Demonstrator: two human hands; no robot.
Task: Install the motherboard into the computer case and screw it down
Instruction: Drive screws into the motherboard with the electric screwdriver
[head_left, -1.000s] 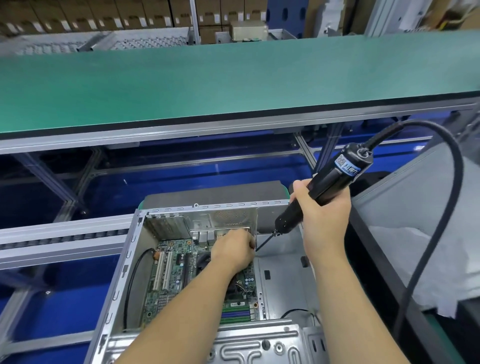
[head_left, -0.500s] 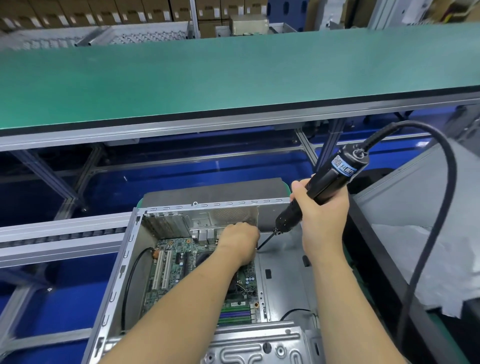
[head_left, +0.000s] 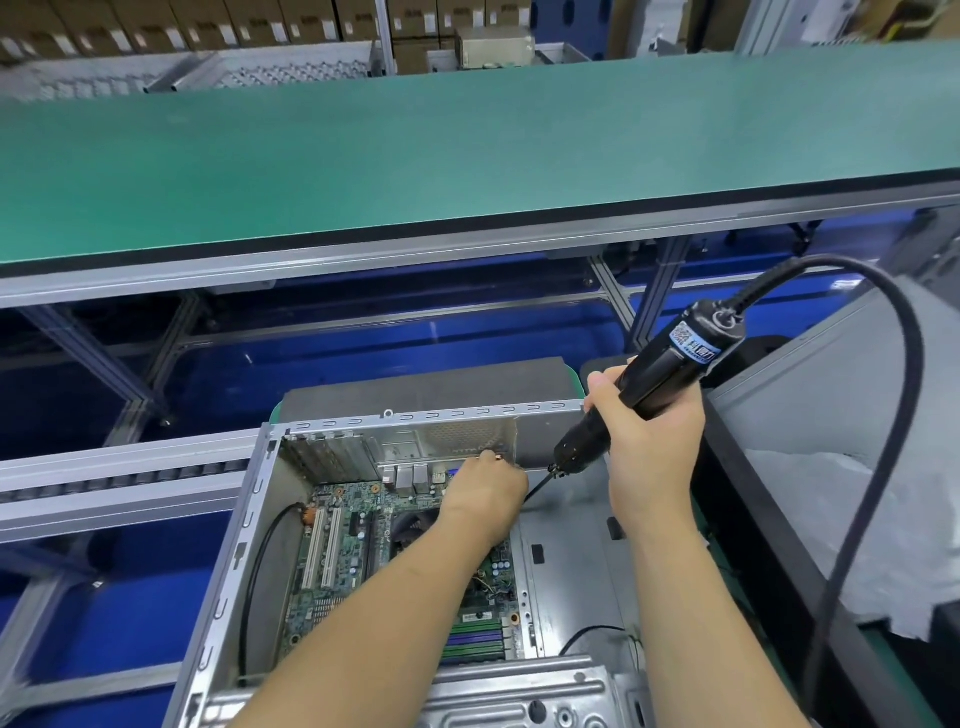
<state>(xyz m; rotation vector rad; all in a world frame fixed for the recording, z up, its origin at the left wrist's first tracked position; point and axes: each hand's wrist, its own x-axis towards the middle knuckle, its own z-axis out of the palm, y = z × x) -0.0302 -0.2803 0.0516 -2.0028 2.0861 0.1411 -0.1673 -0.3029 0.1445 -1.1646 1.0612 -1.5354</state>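
Since the earlier frame the left hand (head_left: 485, 493) had shifted slightly rearward, pinching a small screw (head_left: 498, 458). The right hand (head_left: 647, 441) gripped the electric screwdriver (head_left: 639, 395). The motherboard (head_left: 363, 551) sat in the computer case (head_left: 249, 519); fastening seemed imminent.

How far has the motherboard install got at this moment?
Done: the motherboard lies inside the case. In hand: the right hand grips the electric screwdriver, its bit angled toward the left hand at the board's far corner. Left: how many screws remain, I cannot tell.
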